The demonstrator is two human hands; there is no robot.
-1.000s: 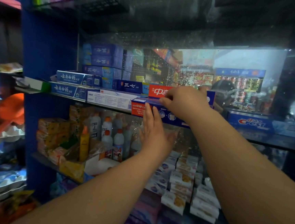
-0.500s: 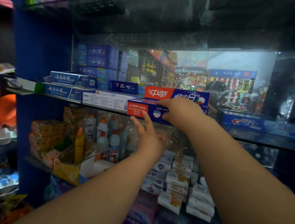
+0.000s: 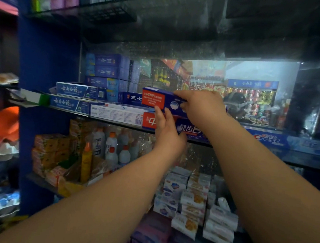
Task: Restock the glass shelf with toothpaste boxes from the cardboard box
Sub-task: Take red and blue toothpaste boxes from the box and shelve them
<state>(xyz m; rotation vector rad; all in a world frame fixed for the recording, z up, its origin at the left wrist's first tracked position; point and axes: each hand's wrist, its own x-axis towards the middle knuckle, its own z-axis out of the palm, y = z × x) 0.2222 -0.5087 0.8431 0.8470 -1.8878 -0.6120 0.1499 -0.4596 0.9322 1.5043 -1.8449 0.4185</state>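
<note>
At the front edge of the glass shelf (image 3: pixel 116 121), two red-and-blue toothpaste boxes: upper box (image 3: pixel 158 100) pinched at its right part by right hand (image 3: pixel 202 105), fingers curled round it; lower box (image 3: pixel 188 128) lies on the shelf beneath it. Left hand (image 3: pixel 166 130) spread, fingertips touching both boxes' front. Crest box (image 3: pixel 269 139) toward the shelf's right end. Several blue boxes stacked at left; count unclear.

A red-and-blue toothpaste box (image 3: pixel 160 101) is sitting atop another red-and-blue carton (image 3: pixel 188 128) on the glass shelf (image 3: pixel 114 121), a white flat box (image 3: pixel 117 113) lying left, a blue Crest carton (image 3: pixel 287 141) right.
</note>
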